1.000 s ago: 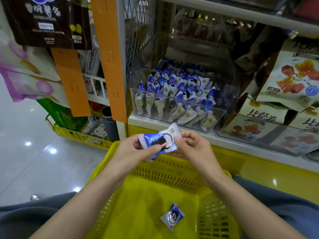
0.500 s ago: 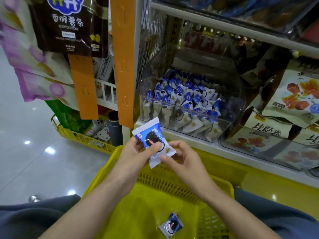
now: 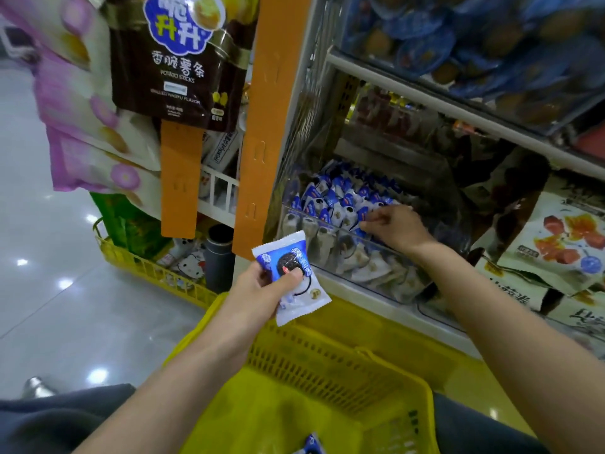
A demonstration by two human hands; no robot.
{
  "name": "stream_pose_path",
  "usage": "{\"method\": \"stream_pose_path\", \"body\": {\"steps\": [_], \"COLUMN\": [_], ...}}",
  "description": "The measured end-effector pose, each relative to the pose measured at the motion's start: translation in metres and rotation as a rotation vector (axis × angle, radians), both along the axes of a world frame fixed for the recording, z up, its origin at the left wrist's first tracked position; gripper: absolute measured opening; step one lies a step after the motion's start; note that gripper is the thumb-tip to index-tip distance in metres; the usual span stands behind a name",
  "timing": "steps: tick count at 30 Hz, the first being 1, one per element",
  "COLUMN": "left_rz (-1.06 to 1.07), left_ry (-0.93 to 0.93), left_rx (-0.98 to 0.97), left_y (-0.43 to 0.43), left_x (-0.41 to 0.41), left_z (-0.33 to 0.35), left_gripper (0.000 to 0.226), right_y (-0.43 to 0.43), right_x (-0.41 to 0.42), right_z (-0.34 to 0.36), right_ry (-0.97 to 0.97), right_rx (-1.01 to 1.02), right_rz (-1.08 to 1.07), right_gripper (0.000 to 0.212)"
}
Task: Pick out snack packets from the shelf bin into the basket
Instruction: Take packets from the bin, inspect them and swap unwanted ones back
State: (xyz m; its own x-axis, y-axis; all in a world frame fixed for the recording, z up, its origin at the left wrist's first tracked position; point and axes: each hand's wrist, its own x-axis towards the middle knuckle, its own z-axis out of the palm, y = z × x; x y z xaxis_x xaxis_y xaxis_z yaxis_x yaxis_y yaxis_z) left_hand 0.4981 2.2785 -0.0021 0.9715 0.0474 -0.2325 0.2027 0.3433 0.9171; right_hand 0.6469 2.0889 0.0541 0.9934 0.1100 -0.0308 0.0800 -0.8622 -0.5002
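Observation:
My left hand (image 3: 262,291) holds a blue-and-white cookie packet (image 3: 289,276) upright above the far rim of the yellow basket (image 3: 330,371), thumb pressed on its front. My right hand (image 3: 391,226) reaches over the front wall of the clear shelf bin (image 3: 327,244) into the pile of same packets (image 3: 334,199), fingers curled down among them; whether it grips one is hidden. Another packet (image 3: 311,448) lies on the basket floor at the bottom edge of the view.
An orange shelf upright (image 3: 258,126) stands left of the bin. A dark potato-sticks bag (image 3: 178,60) hangs at upper left. Dried-fruit bags (image 3: 563,237) fill the bin to the right. A second yellow basket (image 3: 147,267) sits on the floor at left.
My right hand let go of the held packet and moved up into the shelf bin. My left hand keeps the packet alone. The view tilted upward.

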Motion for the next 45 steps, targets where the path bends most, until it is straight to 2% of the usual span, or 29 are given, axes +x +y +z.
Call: {"method": "stream_pose_path", "body": {"steps": [6,10,12,14,16,17,20,23,25,31,32,36,38,40,42,45], "left_rz": [-0.022,-0.037,-0.066,-0.083,-0.078,-0.077,-0.097,-0.155,-0.245,-0.317,-0.321,-0.308,-0.280,-0.227,-0.149,-0.026], "left_ry": [0.011,0.052,0.083,0.117,0.131,0.120,0.055,-0.007,-0.047,-0.159,-0.162,-0.148,-0.158,-0.168,-0.163,-0.086], "left_rx": [-0.042,-0.079,-0.105,-0.141,-0.194,-0.210,-0.249,-0.306,-0.288,-0.111,-0.074,-0.002,-0.020,-0.040,-0.073,-0.081], "left_y": [0.003,0.000,-0.001,-0.002,0.000,0.001,0.004,0.005,0.003,0.004,0.005,0.006,0.003,0.000,0.000,0.005], "left_x": [0.004,0.005,0.005,0.004,0.002,0.000,-0.005,-0.010,-0.014,-0.024,-0.025,-0.026,-0.026,-0.025,-0.022,-0.016], "left_z": [0.005,0.010,0.013,0.017,0.018,0.018,0.016,0.018,0.023,0.023,0.023,0.024,0.024,0.024,0.024,0.023], "left_gripper": [0.020,0.016,0.020,0.026,0.029,0.029,0.042,0.059,0.055,0.038,0.040,0.036,0.033,0.035,0.036,0.034], "right_y": [0.007,0.009,0.009,0.010,0.013,0.016,0.030,0.045,0.053,0.056,0.054,0.047,0.046,0.045,0.042,0.034], "right_x": [0.010,0.007,0.001,-0.010,-0.028,-0.037,-0.069,-0.102,-0.119,-0.123,-0.120,-0.118,-0.119,-0.115,-0.105,-0.077], "right_z": [-0.001,0.008,0.017,0.030,0.045,0.053,0.067,0.055,0.043,0.034,0.034,0.036,0.036,0.038,0.044,0.055], "right_ry": [0.002,-0.027,-0.141,-0.340,-0.510,-0.531,-0.325,-0.119,-0.043,-0.157,-0.096,0.376,0.427,0.382,0.254,-0.134], "right_rx": [-0.075,-0.004,0.022,0.032,0.155,0.268,0.575,0.505,0.477,0.327,0.321,0.337,0.402,0.420,0.395,0.425], "right_rz": [0.051,0.051,-0.010,-0.080,-0.051,-0.001,0.162,0.300,0.335,0.275,0.242,0.229,0.231,0.217,0.160,-0.007], "right_gripper": [0.011,0.018,0.015,0.011,0.008,0.010,0.018,0.020,0.018,0.003,0.007,0.019,0.019,0.022,0.026,0.019]}}
